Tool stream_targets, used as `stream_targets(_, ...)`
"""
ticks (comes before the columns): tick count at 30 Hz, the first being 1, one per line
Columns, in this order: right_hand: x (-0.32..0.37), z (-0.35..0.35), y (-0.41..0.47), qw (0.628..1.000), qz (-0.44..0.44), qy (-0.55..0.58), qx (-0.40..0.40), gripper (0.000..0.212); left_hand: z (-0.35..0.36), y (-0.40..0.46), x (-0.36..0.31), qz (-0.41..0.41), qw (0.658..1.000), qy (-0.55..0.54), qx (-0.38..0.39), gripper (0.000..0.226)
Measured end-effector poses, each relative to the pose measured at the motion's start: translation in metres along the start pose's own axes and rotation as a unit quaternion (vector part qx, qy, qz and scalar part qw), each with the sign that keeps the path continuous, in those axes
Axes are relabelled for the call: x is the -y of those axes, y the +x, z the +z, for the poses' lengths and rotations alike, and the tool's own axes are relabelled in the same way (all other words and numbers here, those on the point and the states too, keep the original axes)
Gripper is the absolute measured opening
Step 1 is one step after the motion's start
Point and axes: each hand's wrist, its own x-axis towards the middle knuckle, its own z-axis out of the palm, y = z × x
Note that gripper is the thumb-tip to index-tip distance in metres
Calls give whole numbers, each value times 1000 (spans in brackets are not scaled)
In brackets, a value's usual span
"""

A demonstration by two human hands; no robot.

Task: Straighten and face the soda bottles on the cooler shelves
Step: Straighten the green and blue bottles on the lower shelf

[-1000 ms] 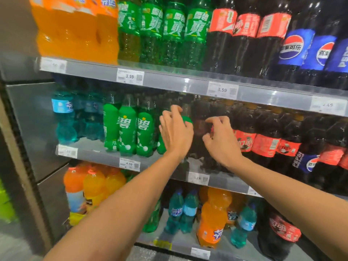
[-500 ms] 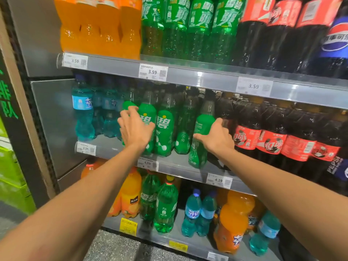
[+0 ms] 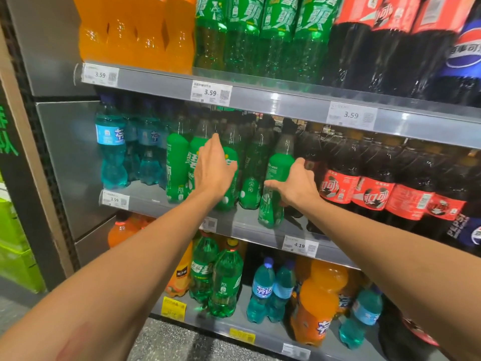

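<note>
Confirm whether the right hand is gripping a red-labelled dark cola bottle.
No: the right hand wraps a green plastic soda bottle, left of the colas.

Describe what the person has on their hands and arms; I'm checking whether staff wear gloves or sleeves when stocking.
Nothing is worn. The left hand and right hand are bare, with no gloves, and no rings can be made out. Both forearms are uncovered all the way to the frame edge: no sleeves, watch or wristband in view. The left forearm shows a faint reddish streak near the bottom of the picture.

green bottles with white lettering; dark cola bottles, red labels; blue-green bottles.
</note>
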Motion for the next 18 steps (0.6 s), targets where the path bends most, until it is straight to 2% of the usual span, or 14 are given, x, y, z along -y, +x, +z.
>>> stream_targets(2, 0, 5, 1, 1000, -9, 12, -7, 81, 1, 0, -8, -28, 999, -26, -4, 74)
stream_targets(6, 6, 13, 3, 1000, -24, 9, 4, 82, 4, -2, -17, -34, 999, -14, -2, 61)
stream_targets(13, 34, 38, 6, 998, -42, 28, 31, 70, 7, -7, -10, -16, 999, -8, 26, 62)
stream_targets(18, 35, 37, 9, 998, -1, 45, 55, 87, 12, -12, -5, -10, 999, 11, 37, 65)
